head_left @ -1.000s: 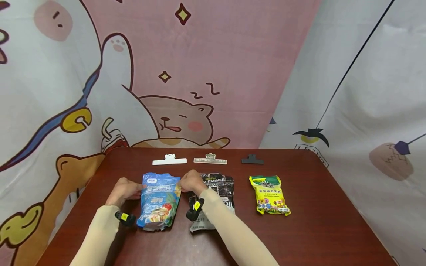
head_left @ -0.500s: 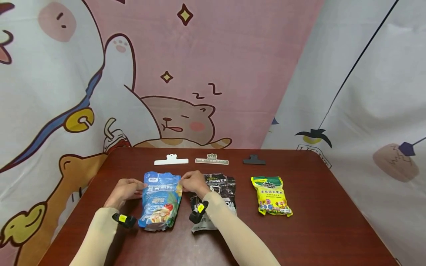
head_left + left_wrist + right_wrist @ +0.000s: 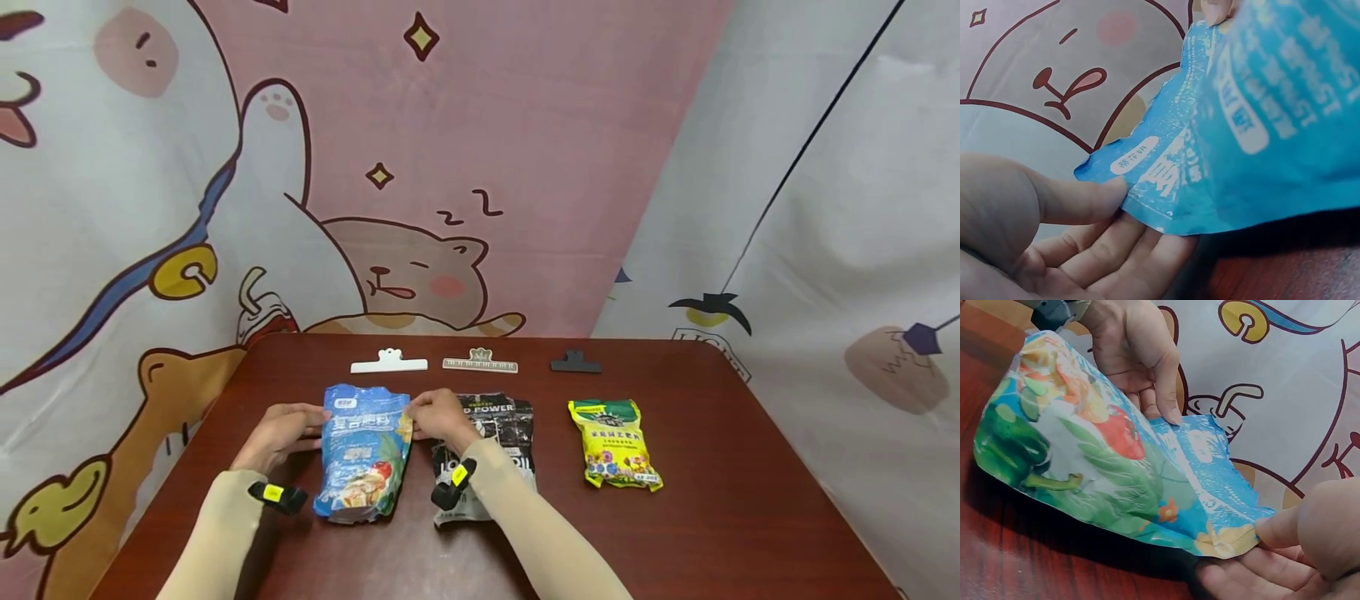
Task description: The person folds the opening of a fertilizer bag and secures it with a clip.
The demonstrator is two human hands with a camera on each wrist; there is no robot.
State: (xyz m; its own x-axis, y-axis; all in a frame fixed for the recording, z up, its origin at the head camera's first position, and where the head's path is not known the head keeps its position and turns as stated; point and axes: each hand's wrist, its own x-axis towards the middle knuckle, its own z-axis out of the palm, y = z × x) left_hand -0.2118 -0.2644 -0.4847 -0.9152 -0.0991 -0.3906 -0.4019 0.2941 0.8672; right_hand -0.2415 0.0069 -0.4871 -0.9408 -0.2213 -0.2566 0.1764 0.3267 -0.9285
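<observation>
A blue plastic bag (image 3: 363, 454) printed with vegetables lies left of centre on the table. Its left edge, near the top, is pinched between thumb and fingers of my left hand (image 3: 281, 433). On the opposite side, my right hand (image 3: 444, 419) pinches the upper right edge. In the left wrist view the flat top strip of the bag (image 3: 1166, 156) stretches between both hands, its upper edge ragged. The right wrist view shows the thumb of my right hand (image 3: 1285, 544) on top of the bag's corner, fingers beneath. A black and grey bag (image 3: 517, 433) lies partly hidden under my right arm.
A yellow and green bag (image 3: 615, 446) lies to the right on the brown table (image 3: 720, 517). Along the back sit a white clip (image 3: 390, 362), a ruler-patterned clip (image 3: 480, 362) and a dark grey clip (image 3: 576, 362). A cartoon curtain (image 3: 555, 167) hangs behind.
Both hands keep their pinch on the blue bag, whose top edge has risen slightly. The head view has shifted a little; the other bags and clips lie as before.
</observation>
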